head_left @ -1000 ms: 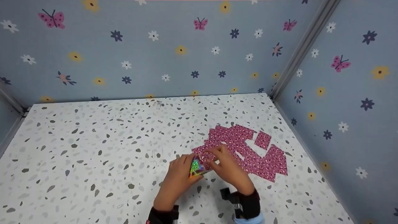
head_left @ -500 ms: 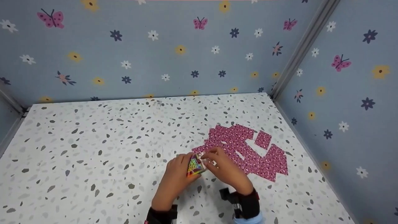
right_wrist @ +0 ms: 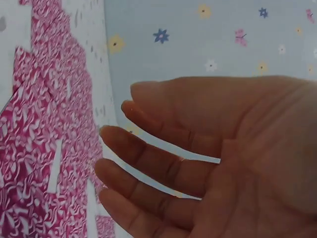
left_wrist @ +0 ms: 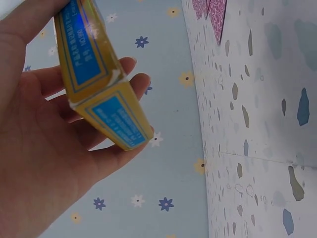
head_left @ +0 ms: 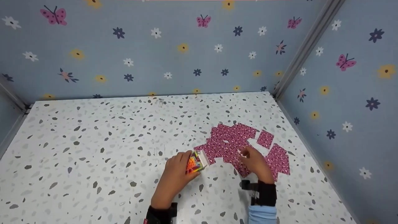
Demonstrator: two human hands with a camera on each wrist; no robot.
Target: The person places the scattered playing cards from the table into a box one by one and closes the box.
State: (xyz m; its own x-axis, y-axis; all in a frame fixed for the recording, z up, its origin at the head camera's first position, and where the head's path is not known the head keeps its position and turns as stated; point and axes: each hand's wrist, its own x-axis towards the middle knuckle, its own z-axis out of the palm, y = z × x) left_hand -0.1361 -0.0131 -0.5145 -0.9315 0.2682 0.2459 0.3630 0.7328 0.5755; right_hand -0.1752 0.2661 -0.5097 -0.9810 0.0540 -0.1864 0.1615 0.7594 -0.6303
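Low mid-frame, the left hand (head_left: 176, 170) grips the box (head_left: 193, 163); the empty right hand (head_left: 254, 161) is nearer the cards (head_left: 233, 139) at right.

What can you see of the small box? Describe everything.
The small box looks like printed card. The left-wrist view shows yellow sides with blue panels and pale lettering; the head view shows a multicoloured face and a white flap at its right end. The left hand grips it, tilted, above the table.
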